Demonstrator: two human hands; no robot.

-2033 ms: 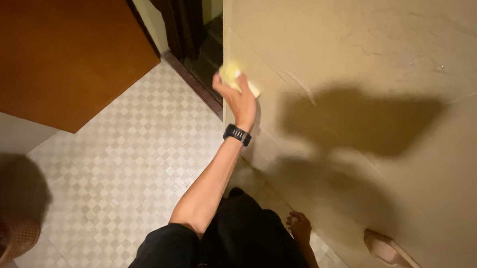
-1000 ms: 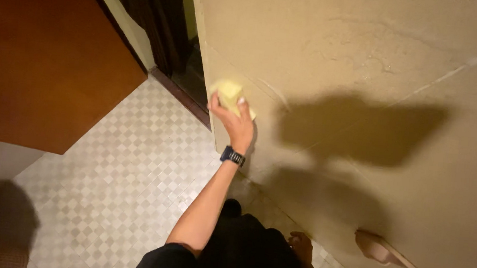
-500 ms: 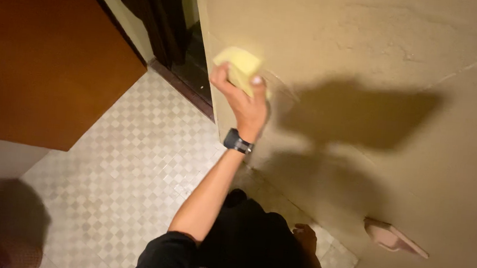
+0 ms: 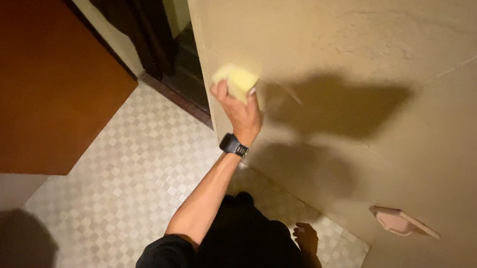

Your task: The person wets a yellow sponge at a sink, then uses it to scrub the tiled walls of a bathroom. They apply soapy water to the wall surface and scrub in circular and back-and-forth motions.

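From the head camera, the left hand (black wristwatch on its wrist) grips a yellow sponge, fingers curled round it, pressed against the beige wall beside the dark doorway; below lies checkered tile floor. A pink soap dish juts from the wall, well apart; the right hand shows nowhere.

This is looking like a bathroom in a home. Small checkered tiles in pale grey and white are covering the floor, a pink soap dish is jutting from the beige plastered wall, and a brown wooden door is standing open beside a dark doorway. A bare foot is resting on the tiles.
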